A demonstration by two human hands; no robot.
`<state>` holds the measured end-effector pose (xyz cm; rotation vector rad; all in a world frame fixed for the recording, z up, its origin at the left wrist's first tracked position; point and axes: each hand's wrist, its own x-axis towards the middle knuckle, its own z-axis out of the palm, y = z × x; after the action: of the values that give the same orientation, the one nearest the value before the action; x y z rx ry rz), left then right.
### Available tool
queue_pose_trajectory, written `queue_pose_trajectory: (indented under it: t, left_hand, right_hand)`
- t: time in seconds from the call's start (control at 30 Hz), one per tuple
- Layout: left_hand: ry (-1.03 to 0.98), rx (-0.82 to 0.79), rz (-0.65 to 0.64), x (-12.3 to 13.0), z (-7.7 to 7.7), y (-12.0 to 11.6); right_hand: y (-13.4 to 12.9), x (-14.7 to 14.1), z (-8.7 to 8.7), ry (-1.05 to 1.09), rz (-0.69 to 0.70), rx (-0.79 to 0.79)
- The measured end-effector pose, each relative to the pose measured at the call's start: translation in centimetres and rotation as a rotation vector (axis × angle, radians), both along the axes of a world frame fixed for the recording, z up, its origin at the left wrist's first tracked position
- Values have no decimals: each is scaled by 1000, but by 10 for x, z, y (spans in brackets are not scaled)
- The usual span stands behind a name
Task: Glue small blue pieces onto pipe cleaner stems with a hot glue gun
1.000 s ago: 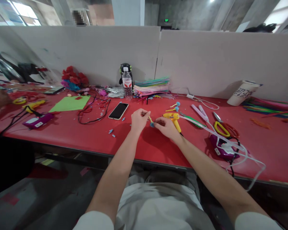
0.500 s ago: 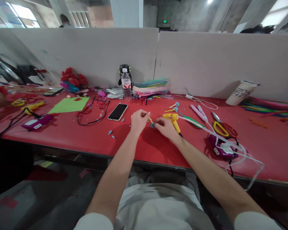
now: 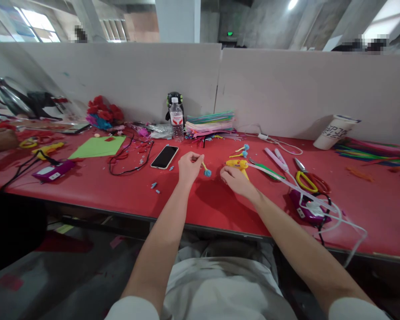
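Note:
My left hand (image 3: 190,167) pinches the yellow stem of a small piece with a blue fluffy end (image 3: 207,173), which hangs over the red table (image 3: 200,206). To its right is my right hand (image 3: 235,178), apart from the piece, with its fingers curled together near the yellow glue gun (image 3: 237,164); whether anything tiny is between them is too small to tell. Two similar blue and yellow pieces (image 3: 244,154) lie behind the glue gun. A clear glue stick runs from the gun toward the right.
A phone (image 3: 165,157) lies left of my left hand, a water bottle (image 3: 177,122) behind it. Pliers, a pink tool, scissors (image 3: 306,180) and a purple box (image 3: 306,209) lie right. A co-worker's hand (image 3: 2,140) is at far left, near another glue gun (image 3: 48,150).
My right hand has come off the blue end and moved slightly right. My left hand has shifted slightly left with the piece, whose blue end now shows fully.

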<state>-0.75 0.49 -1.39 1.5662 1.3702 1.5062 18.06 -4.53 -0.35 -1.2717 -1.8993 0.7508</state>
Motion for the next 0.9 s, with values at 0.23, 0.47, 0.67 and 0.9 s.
queue_pose_trajectory:
  t: [0.23,0.47,0.67,0.9]
  left_hand:
    - [-97,-72,-12,-8,1,6]
    - [-116,-73,-18,-6,0,10]
    - [-138,-85,-26,-5,1,11]
    - [-123,-70,-22,-5,-2,13]
  right_hand:
    - [-31,40,19,-452,83,-52]
    - [-5,80,3,-575,-388,-10]
    - [35,59,-30,-105,-289,-3]
    - [20,38,-39,235,-151,-132]
